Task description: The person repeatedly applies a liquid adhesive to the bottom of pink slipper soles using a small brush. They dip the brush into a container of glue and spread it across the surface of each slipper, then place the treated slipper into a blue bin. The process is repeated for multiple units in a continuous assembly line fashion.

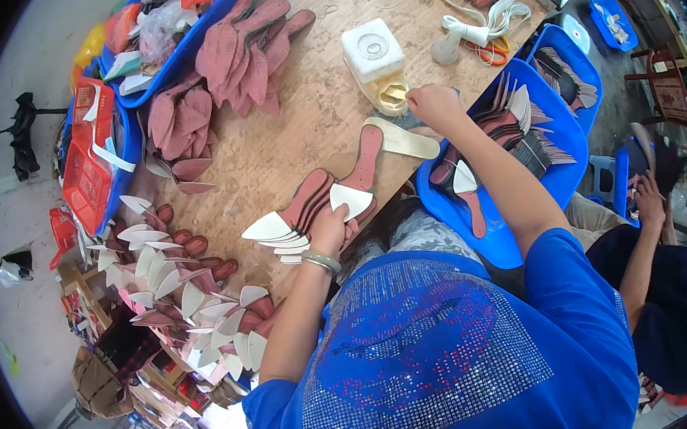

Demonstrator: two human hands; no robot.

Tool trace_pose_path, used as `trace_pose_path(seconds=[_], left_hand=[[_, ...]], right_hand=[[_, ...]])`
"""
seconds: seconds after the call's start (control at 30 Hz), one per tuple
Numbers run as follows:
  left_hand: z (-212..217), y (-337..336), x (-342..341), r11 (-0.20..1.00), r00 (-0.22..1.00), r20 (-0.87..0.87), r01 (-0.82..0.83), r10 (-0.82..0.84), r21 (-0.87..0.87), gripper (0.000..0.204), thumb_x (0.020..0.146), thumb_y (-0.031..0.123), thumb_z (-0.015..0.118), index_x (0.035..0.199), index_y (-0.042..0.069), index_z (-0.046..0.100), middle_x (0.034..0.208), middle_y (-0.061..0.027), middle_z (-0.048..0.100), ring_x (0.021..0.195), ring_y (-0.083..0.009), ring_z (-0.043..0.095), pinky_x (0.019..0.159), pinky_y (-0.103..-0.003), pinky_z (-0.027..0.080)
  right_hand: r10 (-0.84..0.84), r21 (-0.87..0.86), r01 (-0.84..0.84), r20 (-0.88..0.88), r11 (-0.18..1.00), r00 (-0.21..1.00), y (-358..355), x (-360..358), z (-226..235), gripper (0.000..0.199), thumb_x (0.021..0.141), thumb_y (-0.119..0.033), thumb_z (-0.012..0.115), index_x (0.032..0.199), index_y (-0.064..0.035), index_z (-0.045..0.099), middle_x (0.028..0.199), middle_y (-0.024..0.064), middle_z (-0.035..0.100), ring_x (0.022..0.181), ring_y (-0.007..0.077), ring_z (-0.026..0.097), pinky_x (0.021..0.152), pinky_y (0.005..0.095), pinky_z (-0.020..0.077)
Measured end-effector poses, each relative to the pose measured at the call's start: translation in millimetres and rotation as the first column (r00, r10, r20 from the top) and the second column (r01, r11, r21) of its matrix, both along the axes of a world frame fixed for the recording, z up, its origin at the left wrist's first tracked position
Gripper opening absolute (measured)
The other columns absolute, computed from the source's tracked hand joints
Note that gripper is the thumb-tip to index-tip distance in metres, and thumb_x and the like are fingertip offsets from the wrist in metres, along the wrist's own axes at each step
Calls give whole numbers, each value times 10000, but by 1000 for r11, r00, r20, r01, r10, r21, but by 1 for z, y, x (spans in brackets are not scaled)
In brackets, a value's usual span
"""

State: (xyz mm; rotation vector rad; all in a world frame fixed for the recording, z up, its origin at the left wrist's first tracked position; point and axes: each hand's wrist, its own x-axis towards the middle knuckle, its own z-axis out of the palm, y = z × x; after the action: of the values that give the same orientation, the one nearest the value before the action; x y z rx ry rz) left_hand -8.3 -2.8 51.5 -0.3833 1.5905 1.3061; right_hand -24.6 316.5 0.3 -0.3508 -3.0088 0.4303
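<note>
A fanned stack of shoe insoles (310, 209), reddish-brown with white pointed tips, is gripped by the left hand (330, 228), whose fingers are closed around the stack's narrow ends at the near edge of the table (302, 127). A metal bangle (321, 260) is worn on that wrist. Just beyond the stack, a single insole (367, 156) is laid flat on the table with a pale beige strip (402, 138) lying against its far end. The right hand (432, 107) is held beyond that single insole, curled loosely beside a cream-coloured plastic container (379, 66); whether anything is pinched in its fingers cannot be told. To the right of the stack, a blue tray (556, 186) is filled with upright insoles. More loose insoles (237, 55) are heaped farther away on the table, beyond and left of the stack, and many white-tipped ones (177, 288) are spread to its left along the table's edge. A red basket (91, 164) is set farther left. Another person's hand (649, 193) is seen to the right, past the blue tray.
</note>
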Motion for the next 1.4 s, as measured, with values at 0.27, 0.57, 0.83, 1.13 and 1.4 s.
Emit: trace_pose_path(seconds=[0.27, 0.57, 0.83, 1.13, 1.4], left_hand=[[-10, -9, -2, 1000, 994, 110, -21, 18, 22, 237, 912, 215, 474, 790, 23, 537, 569, -40, 517, 421, -91, 370, 382, -257, 268], [0, -4, -11, 957, 913, 331, -277, 237, 79, 152, 935, 163, 455, 977, 21, 489, 645, -37, 500, 446, -62, 344, 378, -199, 266], [-11, -13, -20, 971, 919, 355, -220, 173, 97, 129, 922, 157, 456, 932, 39, 505, 609, -13, 479, 430, -59, 324, 368, -201, 252], [-12, -19, -32, 998, 988, 137, 61, -65, 27, 244, 887, 187, 456, 699, 41, 510, 518, -21, 440, 379, -100, 315, 360, -263, 249], [-8, -11, -26, 973, 977, -41, 204, -209, -105, 320, 845, 189, 469, 573, 27, 517, 465, -41, 424, 358, -136, 349, 360, -304, 263]], right_hand=[[5, 43, -2, -52, 999, 999, -7, 49, 7, 155, 823, -243, 578, 764, -131, 668, 641, 107, 624, 628, 273, 647, 560, 409, 520], [-149, -884, 334, 301, 328, 942, -53, 132, -3, 227, 802, -215, 672, 1014, -146, 715, 810, 135, 686, 683, 229, 670, 631, 321, 517], [-15, -664, 88, 115, 742, 993, -70, 126, -6, 206, 788, -254, 677, 947, -133, 729, 819, 132, 687, 713, 279, 669, 661, 350, 524], [-83, -451, 136, 135, 882, 987, -35, 68, -17, 203, 797, -310, 620, 890, -174, 739, 780, 126, 679, 707, 305, 657, 665, 394, 533], [17, -289, 15, 108, 957, 994, -40, 25, -27, 222, 815, -317, 567, 879, -186, 734, 761, 121, 673, 698, 308, 653, 657, 428, 525]])
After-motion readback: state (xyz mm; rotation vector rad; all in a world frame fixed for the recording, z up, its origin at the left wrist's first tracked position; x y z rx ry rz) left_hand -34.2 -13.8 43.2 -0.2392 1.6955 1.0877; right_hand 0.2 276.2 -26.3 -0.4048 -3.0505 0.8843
